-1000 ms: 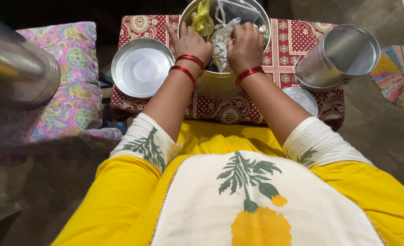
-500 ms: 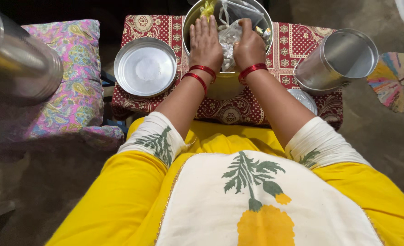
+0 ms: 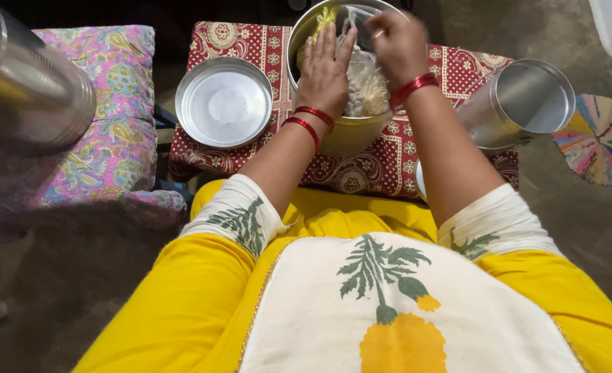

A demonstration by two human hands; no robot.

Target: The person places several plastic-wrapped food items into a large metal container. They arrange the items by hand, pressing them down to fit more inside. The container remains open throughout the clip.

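I am working inside the large steel bowl [image 3: 340,131], which is sitting at the middle of the far edge of the red patterned stool top [image 3: 251,48]. My left hand [image 3: 324,72] is lying flat and open, fingers extended, pressing down on the clear plastic bag of pale pieces [image 3: 367,90] in the bowl; it is not closing around anything. My right hand [image 3: 399,41] is raised over the bowl's far right side with fingers pinched together on the upper part of the bag; the motion blur is keeping me from seeing exactly how much plastic is in the pinch. A yellowish-green bundle [image 3: 325,19] is lying at the bowl's far left rim, untouched. Judgement: I am in the step of drawing the bag up and freeing it from the bowl, with the left hand steadying the contents. The next move is probably calling for a firm pinch on the bag's neck and a straight lift, while the flat hand eases off so nothing spills. An empty steel plate [image 3: 224,102] is sitting near the left edge of the stool top, and an open steel canister [image 3: 520,103] is lying tilted at the right edge. A floral cushion [image 3: 112,124] is resting beside the stool on the left.
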